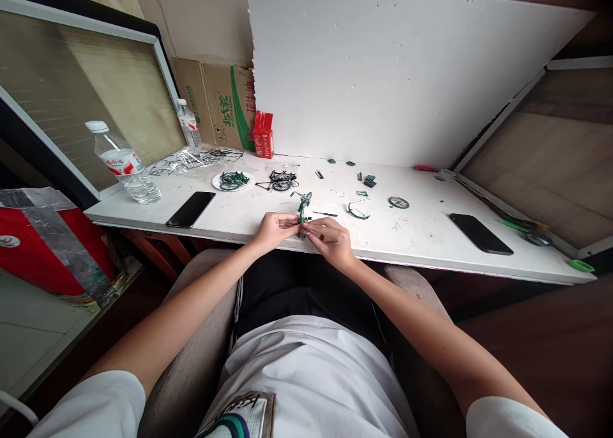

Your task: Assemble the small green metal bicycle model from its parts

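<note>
A small green model bicycle (302, 205), partly assembled, stands upright at the table's front edge with its handlebar pointing away from me. My left hand (278, 230) pinches its frame from the left. On the other side, the fingertips of my right hand (331, 239) close on the rear part of the same model; small details between the fingers are hidden. To the right lie a thin dark stick (325, 214), a curved green part (358, 212) and a loose spoked wheel (399, 202).
A white plate (216, 184) holds green parts, beside a black model piece (281, 181). Small green pieces (369, 181) lie farther back. Two phones (191, 209) (481, 234) flank the work area. Water bottles (125, 165), black sprues (191, 161), a red box (264, 135) and a white board (383, 74) stand around.
</note>
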A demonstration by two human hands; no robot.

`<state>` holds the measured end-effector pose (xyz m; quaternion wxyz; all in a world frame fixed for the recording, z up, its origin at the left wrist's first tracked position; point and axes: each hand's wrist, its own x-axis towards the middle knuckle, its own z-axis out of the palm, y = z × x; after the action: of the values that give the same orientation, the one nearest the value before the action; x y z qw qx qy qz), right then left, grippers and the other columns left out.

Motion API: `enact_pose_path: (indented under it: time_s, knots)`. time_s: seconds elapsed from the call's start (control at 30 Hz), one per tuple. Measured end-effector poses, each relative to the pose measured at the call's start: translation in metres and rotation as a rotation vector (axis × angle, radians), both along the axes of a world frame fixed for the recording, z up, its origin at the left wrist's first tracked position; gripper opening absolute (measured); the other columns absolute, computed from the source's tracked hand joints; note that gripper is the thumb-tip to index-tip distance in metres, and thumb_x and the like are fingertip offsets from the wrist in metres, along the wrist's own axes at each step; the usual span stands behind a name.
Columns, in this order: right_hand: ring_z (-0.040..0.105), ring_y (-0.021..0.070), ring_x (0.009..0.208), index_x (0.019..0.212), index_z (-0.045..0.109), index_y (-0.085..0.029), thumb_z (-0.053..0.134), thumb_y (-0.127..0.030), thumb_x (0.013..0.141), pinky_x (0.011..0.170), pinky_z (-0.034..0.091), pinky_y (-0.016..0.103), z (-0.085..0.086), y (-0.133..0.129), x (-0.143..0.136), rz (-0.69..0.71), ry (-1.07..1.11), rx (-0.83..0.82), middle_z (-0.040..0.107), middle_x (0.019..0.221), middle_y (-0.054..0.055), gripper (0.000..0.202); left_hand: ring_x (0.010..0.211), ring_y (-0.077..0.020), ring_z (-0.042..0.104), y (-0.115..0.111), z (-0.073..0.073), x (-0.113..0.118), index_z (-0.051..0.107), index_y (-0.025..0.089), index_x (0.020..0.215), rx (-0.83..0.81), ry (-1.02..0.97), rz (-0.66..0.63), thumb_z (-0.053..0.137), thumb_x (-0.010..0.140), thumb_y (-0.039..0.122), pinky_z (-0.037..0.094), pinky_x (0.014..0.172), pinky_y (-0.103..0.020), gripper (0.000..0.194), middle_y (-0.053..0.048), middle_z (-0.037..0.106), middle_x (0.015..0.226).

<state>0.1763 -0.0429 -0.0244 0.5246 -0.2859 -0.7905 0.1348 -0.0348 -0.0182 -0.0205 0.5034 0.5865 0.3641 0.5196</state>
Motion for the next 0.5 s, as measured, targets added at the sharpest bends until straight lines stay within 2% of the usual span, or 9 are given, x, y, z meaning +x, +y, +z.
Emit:
enact_pose_path:
  time_s: [0.17, 0.37, 0.5]
  knots:
    - [0.075, 0.0248, 0.102, 0.124, 0.081, -0.035, 0.068, -0.030, 0.103, 0.066, 0.064, 0.036, -0.0026, 0.0007, 0.0003, 0.004, -0.010, 0.018, 0.079, 0.113, 0.008, 0.025, 0.109, -0.0373, 0.079, -0.0009, 0.0010, 0.0001, 0.084, 0.011, 0.106, -0.018, 0.003, -0.003, 0.103, 0.051, 0.051, 0.059, 0.109, -0.055, 0.070, -0.017, 0.083, 0.113]
    - [0.072, 0.0250, 0.101, 0.122, 0.082, -0.035, 0.070, -0.030, 0.102, 0.085, 0.065, 0.044, -0.0034, 0.0031, 0.0009, -0.014, -0.038, 0.050, 0.077, 0.109, 0.008, 0.024, 0.107, -0.0378, 0.080, 0.0009, 0.0001, -0.0010, 0.083, 0.011, 0.109, -0.021, 0.017, -0.025, 0.102, 0.055, 0.047, 0.060, 0.107, -0.056, 0.067, -0.018, 0.083, 0.111]
    - [0.070, 0.0254, 0.101, 0.124, 0.081, -0.035, 0.070, -0.032, 0.102, 0.072, 0.063, 0.039, -0.0033, 0.0040, 0.0014, -0.032, -0.043, 0.040, 0.075, 0.109, 0.008, 0.025, 0.107, -0.0379, 0.080, 0.0011, 0.0014, -0.0035, 0.082, 0.010, 0.112, -0.026, 0.013, -0.057, 0.096, 0.064, 0.037, 0.060, 0.105, -0.055, 0.057, -0.018, 0.082, 0.114]
